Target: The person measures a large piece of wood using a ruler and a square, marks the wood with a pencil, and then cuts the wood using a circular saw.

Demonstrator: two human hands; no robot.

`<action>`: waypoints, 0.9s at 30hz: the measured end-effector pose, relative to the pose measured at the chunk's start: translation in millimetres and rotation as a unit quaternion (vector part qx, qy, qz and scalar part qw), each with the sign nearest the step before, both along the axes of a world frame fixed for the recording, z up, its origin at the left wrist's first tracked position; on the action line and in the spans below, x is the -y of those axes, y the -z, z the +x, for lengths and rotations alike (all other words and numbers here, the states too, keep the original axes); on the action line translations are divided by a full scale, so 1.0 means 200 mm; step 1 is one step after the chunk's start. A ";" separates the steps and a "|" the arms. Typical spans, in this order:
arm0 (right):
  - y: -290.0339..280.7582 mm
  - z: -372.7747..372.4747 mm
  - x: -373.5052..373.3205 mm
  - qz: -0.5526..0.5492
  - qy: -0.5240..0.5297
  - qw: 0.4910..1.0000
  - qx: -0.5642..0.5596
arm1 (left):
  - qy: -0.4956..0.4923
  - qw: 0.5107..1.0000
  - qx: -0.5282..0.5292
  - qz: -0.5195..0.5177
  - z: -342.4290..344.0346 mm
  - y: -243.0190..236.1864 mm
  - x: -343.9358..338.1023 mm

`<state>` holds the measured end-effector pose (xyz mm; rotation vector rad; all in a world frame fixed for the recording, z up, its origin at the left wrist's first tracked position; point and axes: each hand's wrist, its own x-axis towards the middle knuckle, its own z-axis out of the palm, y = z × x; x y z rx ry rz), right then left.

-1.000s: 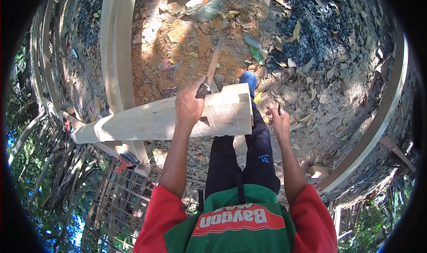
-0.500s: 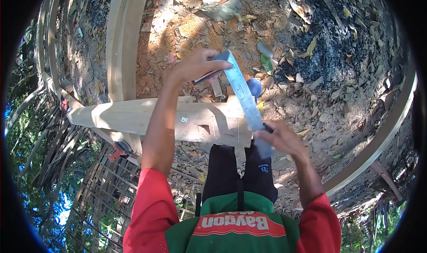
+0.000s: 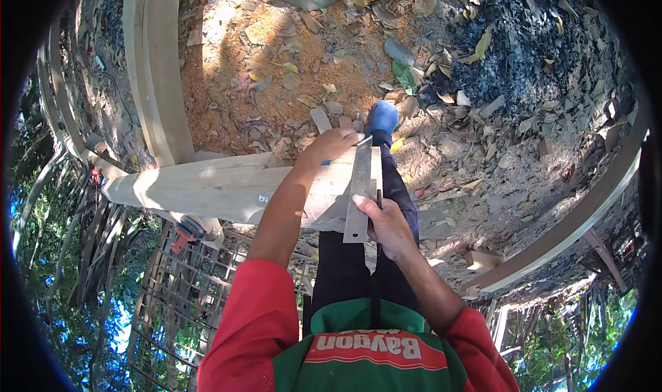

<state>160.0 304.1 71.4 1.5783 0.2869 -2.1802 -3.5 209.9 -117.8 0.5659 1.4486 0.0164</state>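
Note:
A long pale timber point(image 3: 214, 187) lies crosswise in front of me, its right end above my thighs. A metal square point(image 3: 358, 213), with a long steel blade, lies across that end. My left hand point(image 3: 334, 145) grips the square's far end at the timber's upper edge, fingers curled over it. My right hand point(image 3: 387, 226) is closed on the near part of the blade, thumb on the metal, and also holds a thin dark stick-like object, perhaps a pencil point(image 3: 379, 199).
More timbers point(image 3: 156, 82) run away at the left. A red power tool point(image 3: 183, 238) rests at the left beneath the timber, above a metal grid point(image 3: 162, 302). A curved-looking beam point(image 3: 562, 233) borders the right side. Dead leaves, sawdust and a charred patch point(image 3: 514, 61) cover the ground.
The square appeared in my hands, raised at an angle, and now lies across the timber's end. My left hand came down to the timber's edge; my right hand moved left onto the blade.

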 end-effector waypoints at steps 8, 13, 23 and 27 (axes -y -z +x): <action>0.00 0.05 0.06 0.014 -0.002 1.000 -0.025 | -0.025 0.999 0.044 0.017 -0.02 -0.03 0.01; -0.05 0.05 0.08 -0.009 0.013 1.000 0.008 | 0.000 0.997 0.076 0.030 -0.07 -0.08 0.01; -0.04 0.07 0.07 0.010 0.002 1.000 0.000 | 0.006 0.993 0.098 0.070 -0.09 -0.07 0.06; -0.07 0.00 0.06 0.025 0.039 0.998 0.042 | 0.010 0.992 0.114 0.047 -0.10 -0.08 0.02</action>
